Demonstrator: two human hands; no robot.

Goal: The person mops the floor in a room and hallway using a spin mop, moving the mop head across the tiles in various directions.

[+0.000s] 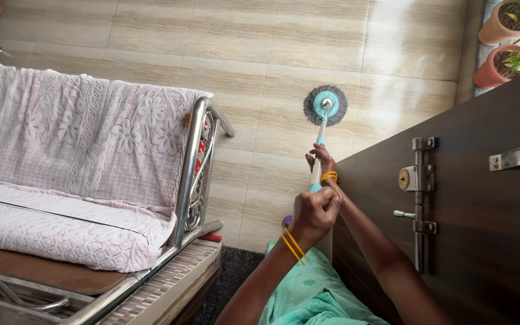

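A spin mop with a round grey head and blue hub [325,105] rests on the tiled floor. Its white and blue handle [318,153] runs back toward me. My left hand [313,212] is closed around the near end of the handle, with yellow bangles on the wrist. Farther down the pole, my right hand [322,160] grips it, also wearing a yellow bangle. Both arms reach forward beside the dark door.
A dark wooden door [482,241] with a metal latch [419,180] and handle stands open on the right. A metal-framed sofa with a pink floral cover [79,156] fills the left. Two terracotta plant pots [501,54] stand at top right. A dark mat [236,271] lies below.
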